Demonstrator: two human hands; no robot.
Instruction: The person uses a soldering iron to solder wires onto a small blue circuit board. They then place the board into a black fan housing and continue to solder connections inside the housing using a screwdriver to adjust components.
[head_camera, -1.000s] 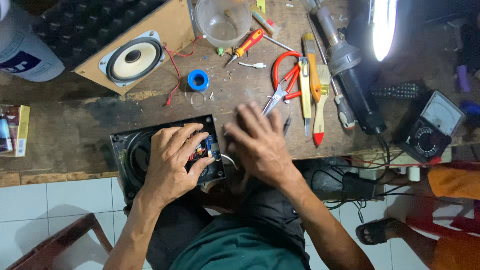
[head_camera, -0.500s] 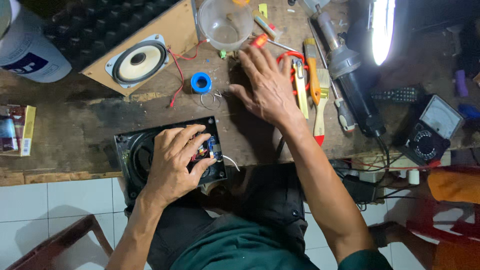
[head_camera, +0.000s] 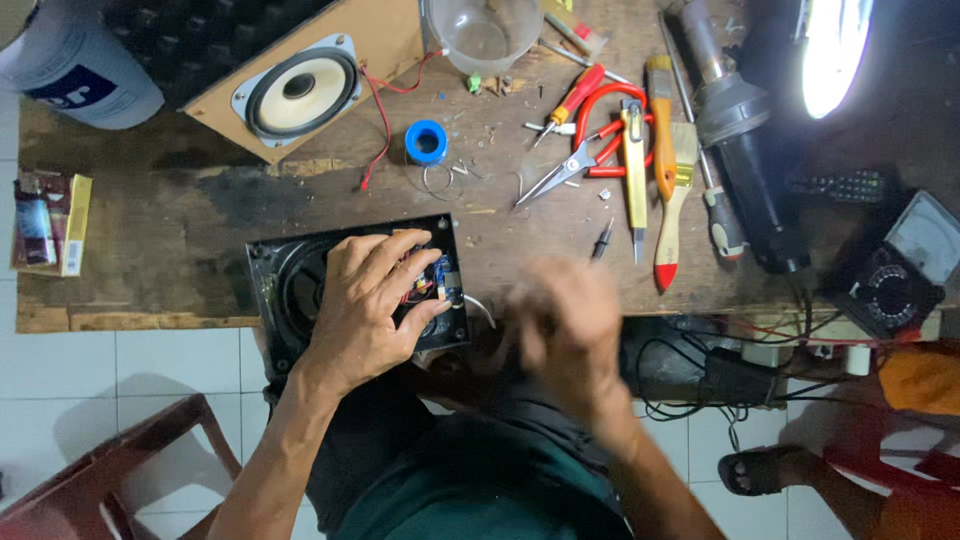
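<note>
A black square speaker panel (head_camera: 275, 290) lies at the front edge of the wooden workbench (head_camera: 200, 200), partly overhanging it. My left hand (head_camera: 370, 300) lies spread over it and holds it down, fingertips beside a small blue circuit board (head_camera: 442, 275) with red wires. Just right of the panel, at the bench's front edge, my right hand (head_camera: 565, 325) is a motion blur. I cannot make out whether anything is in its fingers.
A wooden speaker box (head_camera: 300, 85), blue tape roll (head_camera: 427, 141), red-handled scissors (head_camera: 590, 140), screwdriver (head_camera: 575, 100), paintbrush (head_camera: 672, 190), heat gun (head_camera: 740, 150), multimeter (head_camera: 900, 270), clear bowl (head_camera: 483, 30) and bright lamp (head_camera: 830, 50) crowd the bench. A red chair (head_camera: 120, 460) stands at lower left.
My right hand reached up to the tools near the scissors, then drew back toward the bench's front edge beside the panel. My left hand stayed on the panel.
</note>
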